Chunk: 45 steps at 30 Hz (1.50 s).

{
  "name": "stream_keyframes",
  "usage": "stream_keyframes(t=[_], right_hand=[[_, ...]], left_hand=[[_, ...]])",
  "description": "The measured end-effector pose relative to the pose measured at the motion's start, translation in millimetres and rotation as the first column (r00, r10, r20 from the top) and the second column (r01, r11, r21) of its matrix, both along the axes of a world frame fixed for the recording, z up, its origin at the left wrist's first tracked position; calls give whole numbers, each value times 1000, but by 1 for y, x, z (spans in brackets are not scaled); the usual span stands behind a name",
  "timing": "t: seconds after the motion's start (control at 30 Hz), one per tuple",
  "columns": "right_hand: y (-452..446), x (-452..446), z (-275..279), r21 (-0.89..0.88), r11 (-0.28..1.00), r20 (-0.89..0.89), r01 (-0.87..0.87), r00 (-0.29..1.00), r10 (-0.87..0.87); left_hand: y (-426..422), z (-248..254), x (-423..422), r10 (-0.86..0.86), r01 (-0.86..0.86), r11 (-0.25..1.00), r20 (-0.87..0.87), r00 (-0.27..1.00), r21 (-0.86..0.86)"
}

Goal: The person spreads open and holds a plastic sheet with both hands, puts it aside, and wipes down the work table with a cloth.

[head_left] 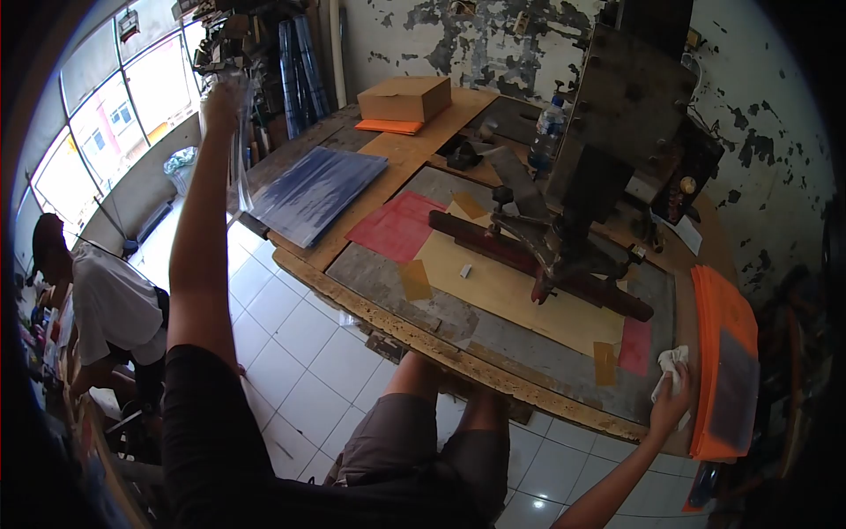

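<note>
Left hand (224, 108): grip is pinching a clear plastic sheet (241, 167), hanging beside the bench (397, 327), near blue sheets (322, 194). Right hand (671, 403): grip is clutching white cloth (672, 361). Step: apparently sheet handling; next move seemingly is calling for steady left-hand control.

Your bare left arm (201, 256) is raised, your bare right forearm (612, 485) low.
Below its black fabric sleeve (211, 414), the left stretches straight to your closed left grip (224, 104); your right grip (671, 404) curls its fingers.
</note>
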State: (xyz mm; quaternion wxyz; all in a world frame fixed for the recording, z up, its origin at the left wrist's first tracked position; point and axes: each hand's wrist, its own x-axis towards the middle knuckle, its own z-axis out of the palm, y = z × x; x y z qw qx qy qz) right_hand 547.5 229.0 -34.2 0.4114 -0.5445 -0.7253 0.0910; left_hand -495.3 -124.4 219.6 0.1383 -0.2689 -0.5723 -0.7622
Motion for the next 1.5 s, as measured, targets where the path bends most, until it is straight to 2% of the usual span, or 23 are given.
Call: stream_keyframes(t=[0.03, 0.07, 0.17, 0.23, 0.3, 0.37, 0.43, 0.5, 0.53, 0.6, 0.7, 0.8, 0.87, 0.97, 1.0, 1.1, 1.13, 1.17, 1.23, 1.33, 1.43, 1.47, 1.5], right_hand=[[4, 4, -2, 6, 1000, 7, -3, 1000, 3], [8, 6, -5, 13, 1000, 13, -5, 1000, 4], [15, 8, -16, 63, 996, 59, 59, 996, -63], [15, 6, -19, 138, 989, 138, 58, 987, -77], [14, 6, -16, 190, 981, 159, 33, 985, -64], [11, 4, -14, 149, 989, 112, -25, 994, 8], [15, 7, -15, 218, 971, 217, -99, 975, 51], [2, -3, -4, 181, 981, 203, -76, 978, 38], [0, -6, -2, 154, 986, 177, -69, 983, 41], [-7, -4, 0, 96, 994, 122, -55, 992, 43], [-51, -20, 29, 88, 995, -147, -37, 988, 50], [-124, -70, 71, 183, 983, -318, 14, 947, 46], [-153, -96, 62, 205, 977, -392, -49, 911, 128], [-170, -143, 40, 227, 933, -302, -279, 891, 340], [-171, -163, 45, 212, 907, -110, -363, 914, 391], [-166, -179, 19, -37, 910, 242, -413, 880, 409], [-165, -179, 19, -35, 907, 237, -420, 878, 415], [-163, -178, 20, -34, 904, 233, -426, 876, 422], [-164, -171, 23, -12, 892, 261, -452, 860, 439], [-147, -160, 34, 28, 859, 360, -512, 807, 469], [-109, -153, 33, 13, 934, 338, -357, 881, 332], [-105, -160, 29, -24, 952, 206, -306, 930, 304], [-108, -170, 27, -14, 923, 241, -384, 895, 376]], left_hand=[[-3, 47, 81, -76, 55, 977, 99, 992, 206], [-9, 66, 93, -103, 96, 972, 23, 994, 213], [-11, 91, 214, -196, 208, 974, -123, 973, 92], [0, 66, 285, -283, 301, 953, -283, 917, 23], [14, 24, 368, -7, -304, 902, -713, 701, -308], [36, -26, 460, -349, 297, 929, -253, 902, -222], [60, -83, 545, -572, 518, 812, -190, 798, -268], [91, -144, 623, -832, 827, 553, -2, 555, -103], [99, -168, 654, -841, 750, 518, -84, 535, -411], [116, -222, 688, -811, 201, 539, -438, 388, -818], [110, -251, 723, -871, 173, 395, -309, 381, -902], [107, -248, 732, -860, 419, 414, -195, 472, -808], [108, -234, 739, -866, 747, 413, 31, 500, -520], [116, -217, 734, -891, 930, 362, 317, 326, 61], [116, -214, 731, -897, 904, 340, 379, 228, 261], [96, -216, 694, -900, 915, 363, 322, 294, 177], [82, -218, 669, -881, 879, 415, 138, 453, -234], [70, -220, 653, -815, 693, 486, 11, 580, -533], [45, -228, 632, -698, 78, 478, -324, 638, -875], [28, -258, 635, -731, 83, 437, -300, 612, -895], [17, -263, 658, -737, 81, 429, -297, 607, -900], [17, -264, 666, -734, 79, 436, -303, 607, -897], [19, -265, 672, -733, 83, 428, -292, 614, -900]])
